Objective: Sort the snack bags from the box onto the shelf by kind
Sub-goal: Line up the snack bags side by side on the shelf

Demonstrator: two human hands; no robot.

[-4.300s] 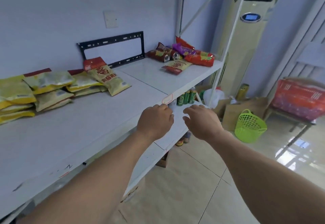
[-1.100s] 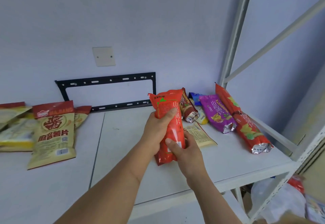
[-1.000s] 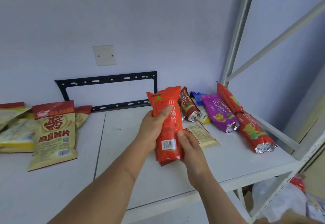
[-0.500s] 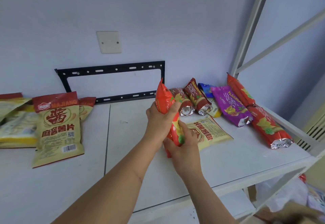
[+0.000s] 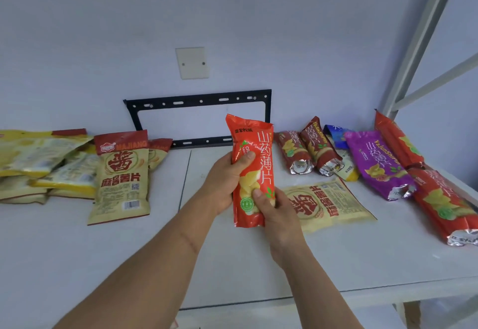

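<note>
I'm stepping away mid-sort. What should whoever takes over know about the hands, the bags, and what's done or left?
Left hand grips the red bag at its middle; right hand pinches its lower end. The bag is held upright above the shelf.
Done: yellow bags grouped at the left; two more red bags lie at the far right, beside a purple bag.
Left: lay the held bag with the red ones, probably; one yellow bag lies apart from its group. The box is out of view.

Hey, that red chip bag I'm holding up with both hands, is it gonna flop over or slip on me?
The red bag stands upright between the left hand and right hand, so it probably holds its shape. It looks puffed, likely light. Its glossy film may be slippery, and hard squeezing could crush the chips.
</note>
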